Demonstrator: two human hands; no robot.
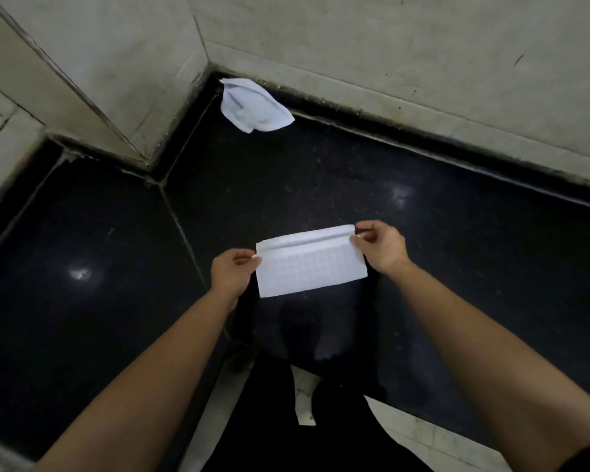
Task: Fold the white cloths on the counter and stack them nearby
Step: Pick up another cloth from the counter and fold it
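A white cloth with a faint grid pattern (pixel 310 264) is folded into a wide rectangle over the black counter (pixel 321 178). My left hand (pixel 232 272) pinches its upper left corner. My right hand (pixel 380 245) pinches its upper right corner, where a rolled fold runs along the top edge. Whether the cloth rests on the counter or hangs just above it, I cannot tell. A second white cloth (pixel 252 105) lies crumpled in the far corner of the counter, against the wall, well beyond both hands.
Pale stone walls (pixel 406 56) close the counter at the back and left, with a jutting wall corner (pixel 143 155) at the left. A seam (pixel 181 229) crosses the counter. The front edge (pixel 423 410) lies near my body, with light floor tiles below.
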